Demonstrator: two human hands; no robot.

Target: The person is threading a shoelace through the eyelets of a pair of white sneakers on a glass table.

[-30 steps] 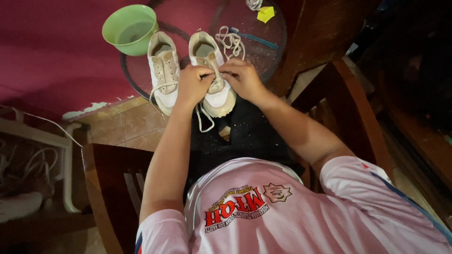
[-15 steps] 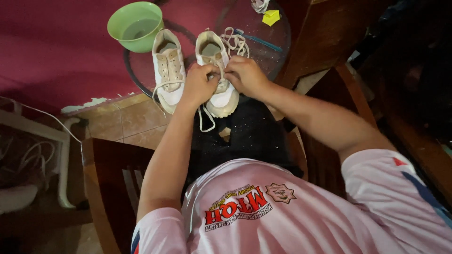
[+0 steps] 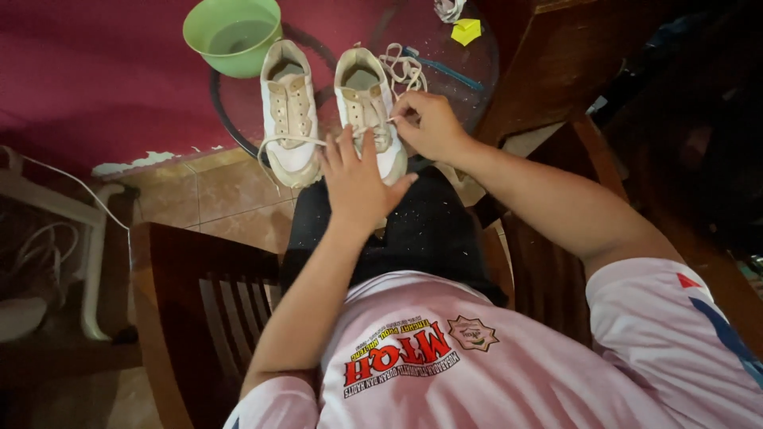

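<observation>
Two worn white sneakers stand side by side on a round glass table (image 3: 230, 107). My left hand (image 3: 358, 179) lies flat, fingers spread, on the toe of the right sneaker (image 3: 367, 103). My right hand (image 3: 429, 127) pinches a white shoelace (image 3: 373, 127) stretched across that shoe's eyelets. The left sneaker (image 3: 288, 111) sits untouched, its lace hanging over the table edge. A loose heap of lace (image 3: 404, 70) lies just behind the right shoe.
A green plastic bowl (image 3: 232, 33) stands behind the left sneaker. A blue toothbrush (image 3: 445, 70), a yellow scrap (image 3: 466, 30) and crumpled paper (image 3: 450, 8) lie at the table's back. Wooden chairs (image 3: 199, 310) flank my lap. A white cable (image 3: 87, 191) runs at left.
My left hand has let go of the lace and opened flat on the shoe's toe. My right hand has pulled the lace to the right.
</observation>
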